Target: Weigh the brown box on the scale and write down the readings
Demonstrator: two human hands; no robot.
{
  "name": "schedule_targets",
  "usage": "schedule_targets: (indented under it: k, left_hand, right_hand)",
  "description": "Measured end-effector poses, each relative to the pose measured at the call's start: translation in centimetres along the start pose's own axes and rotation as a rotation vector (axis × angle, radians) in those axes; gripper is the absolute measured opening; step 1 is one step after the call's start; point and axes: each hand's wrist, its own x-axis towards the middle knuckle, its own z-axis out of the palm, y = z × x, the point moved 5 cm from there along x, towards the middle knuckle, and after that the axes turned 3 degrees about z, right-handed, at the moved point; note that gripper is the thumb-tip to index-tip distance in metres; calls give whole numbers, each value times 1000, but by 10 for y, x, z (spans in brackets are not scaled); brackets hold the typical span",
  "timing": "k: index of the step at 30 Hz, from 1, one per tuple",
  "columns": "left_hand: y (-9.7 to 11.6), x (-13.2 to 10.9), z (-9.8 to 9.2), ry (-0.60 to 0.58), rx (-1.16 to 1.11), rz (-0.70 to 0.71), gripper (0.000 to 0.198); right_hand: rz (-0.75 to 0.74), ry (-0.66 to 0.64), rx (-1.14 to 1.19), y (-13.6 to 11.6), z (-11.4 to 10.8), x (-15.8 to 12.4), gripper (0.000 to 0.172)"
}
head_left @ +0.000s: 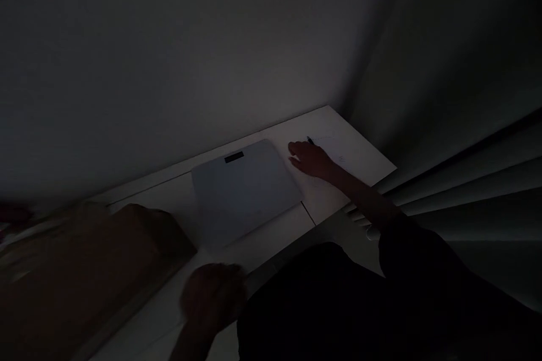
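Dimness and blur swallow the left hand [214, 296] at lower centre, so whether its fingers are closed cannot be told; the right hand [311, 159], right of centre, has curled fingers and partly hides a small dark object [310, 140], its grip on it unclear. Left of that hand, a smooth, flat grey slab [249, 192] with a dark rectangular inset lies mid-frame on the white table [359, 152], while a brown, angular box [114, 248] is cut off at lower left.
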Motion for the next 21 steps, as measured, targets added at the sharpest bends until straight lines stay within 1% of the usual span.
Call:
schedule_targets:
  k: [1, 2, 3, 4, 6, 8, 11, 13, 15, 17, 20, 21]
  left_hand:
    - [12, 4, 23, -120, 87, 160, 11]
    - [25, 7, 49, -252, 189, 350, 12]
    - [37, 7, 77, -414, 339, 592, 22]
    - [44, 9, 100, -498, 393, 752, 23]
    - [49, 16, 142, -635, 429, 940, 25]
    - [49, 25, 178, -745, 436, 1046, 24]
    - [44, 36, 218, -879, 437, 1081, 25]
    - [40, 39, 235, -940, 440, 1056, 27]
    - [36, 39, 247, -981, 453, 1015, 32]
    - [29, 35, 256, -1038, 457, 966, 37]
    - [18, 27, 263, -1122, 442, 906, 42]
    - [16, 26, 265, -1138, 432, 887, 43]
  right_hand:
    - [73, -4, -78, 22, -4, 3, 23]
    - [127, -34, -124, 41, -5, 5, 26]
    - [164, -57, -148, 56, -6, 7, 28]
    - [184, -78, -157, 68, -6, 8, 30]
    - [187, -106, -148, 84, -2, 11, 33]
    - [169, -117, -131, 90, 3, 12, 33]
    - [146, -122, -88, 96, 8, 15, 28]
    - [131, -115, -54, 101, 8, 18, 26]
    - [106, -90, 27, 109, 3, 23, 25]
    - [86, -34, 225, 120, -4, 31, 25]
    - [95, 56, 695, 142, -7, 46, 24]
    - [96, 80, 812, 149, -6, 50, 23]
